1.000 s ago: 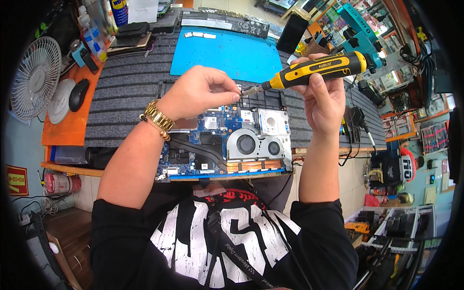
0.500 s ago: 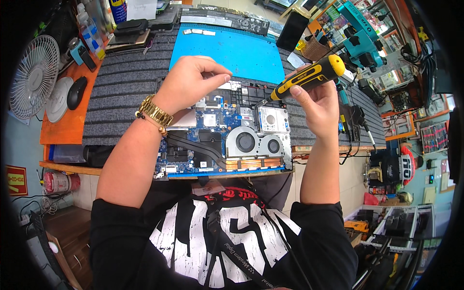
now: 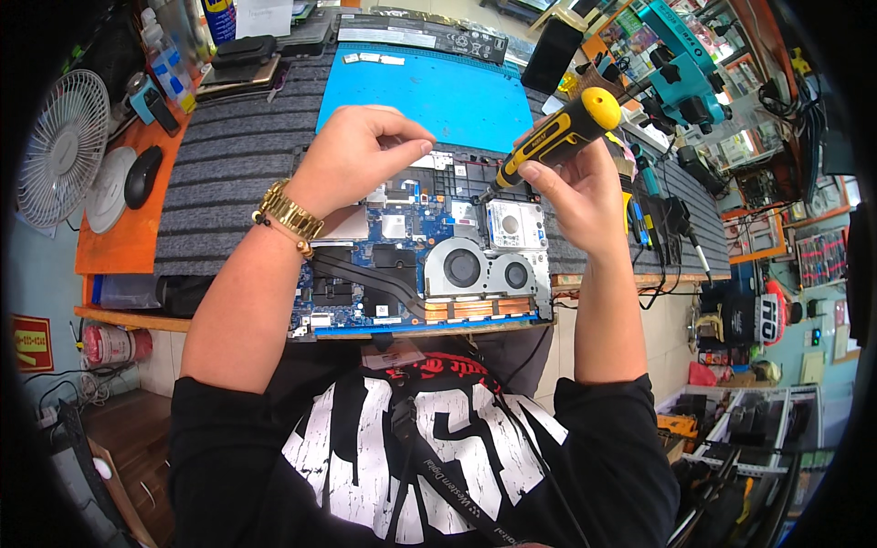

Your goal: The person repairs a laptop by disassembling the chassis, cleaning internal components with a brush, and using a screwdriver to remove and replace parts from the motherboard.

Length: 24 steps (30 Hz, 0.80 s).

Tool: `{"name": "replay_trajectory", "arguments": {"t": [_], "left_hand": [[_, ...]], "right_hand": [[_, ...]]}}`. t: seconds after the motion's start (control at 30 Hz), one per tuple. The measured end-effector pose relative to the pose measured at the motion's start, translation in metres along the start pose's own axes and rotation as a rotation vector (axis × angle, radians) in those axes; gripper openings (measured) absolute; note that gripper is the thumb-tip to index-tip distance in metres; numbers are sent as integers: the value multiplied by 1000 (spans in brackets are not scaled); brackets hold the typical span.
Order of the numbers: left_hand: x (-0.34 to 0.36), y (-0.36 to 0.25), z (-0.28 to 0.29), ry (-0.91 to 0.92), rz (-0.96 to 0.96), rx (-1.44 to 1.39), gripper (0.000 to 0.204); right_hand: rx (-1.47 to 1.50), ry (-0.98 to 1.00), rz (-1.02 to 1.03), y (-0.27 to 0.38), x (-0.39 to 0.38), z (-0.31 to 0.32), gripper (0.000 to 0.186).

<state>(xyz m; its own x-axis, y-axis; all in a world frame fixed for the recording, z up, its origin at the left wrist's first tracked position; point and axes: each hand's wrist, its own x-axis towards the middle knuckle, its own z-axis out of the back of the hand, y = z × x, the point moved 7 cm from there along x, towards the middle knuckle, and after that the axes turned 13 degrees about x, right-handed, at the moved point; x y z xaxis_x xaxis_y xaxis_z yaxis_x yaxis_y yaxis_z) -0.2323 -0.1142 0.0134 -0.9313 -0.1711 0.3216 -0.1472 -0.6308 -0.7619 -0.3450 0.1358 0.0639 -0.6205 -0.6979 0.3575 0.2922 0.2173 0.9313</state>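
An opened laptop (image 3: 398,274) lies before me, its blue circuit board, copper heat pipes, twin-ring fan (image 3: 462,266) and silver hard drive (image 3: 517,226) bare. My right hand (image 3: 577,187) is closed around a yellow-and-black power screwdriver (image 3: 555,139), held slanting. Its tip points down at the drive's upper left corner; whether it touches a screw is too small to see. Over the laptop's far left part hangs my left hand (image 3: 365,157), a gold watch on its wrist. Its thumb and fingers are pressed together, and anything between them is hidden.
Behind the laptop lies a blue mat (image 3: 425,100) with small white pieces on it, and a long black battery (image 3: 423,39) beyond. A black mouse (image 3: 143,176) and a white fan (image 3: 66,146) are at left. A teal microscope (image 3: 681,68) stands at far right.
My right hand and the screwdriver have shifted left and slightly down, and the screwdriver stands steeper. My left hand has hardly moved.
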Motion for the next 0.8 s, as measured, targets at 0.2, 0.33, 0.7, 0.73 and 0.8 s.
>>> {"name": "replay_trajectory", "arguments": {"t": [0.2,0.33,0.7,0.73,0.8], "left_hand": [[0,-1,0,3,2,9,21],[1,-2,1,2,4,14,20],[0,-1,-1,-11,-3,7,18],[0,-1,-1,-11,1,4,19],[0,-1,-2,-7,3,13,19]], "right_hand": [[-17,14,-15,-3,4,4,55],[-31,24,-8,-3,4,5,55],[-30,36,-9,-4,2,3,56],[-30,36,-9,-4,2,3,56],[-51,30,-26,-3,2,4,56]]}}
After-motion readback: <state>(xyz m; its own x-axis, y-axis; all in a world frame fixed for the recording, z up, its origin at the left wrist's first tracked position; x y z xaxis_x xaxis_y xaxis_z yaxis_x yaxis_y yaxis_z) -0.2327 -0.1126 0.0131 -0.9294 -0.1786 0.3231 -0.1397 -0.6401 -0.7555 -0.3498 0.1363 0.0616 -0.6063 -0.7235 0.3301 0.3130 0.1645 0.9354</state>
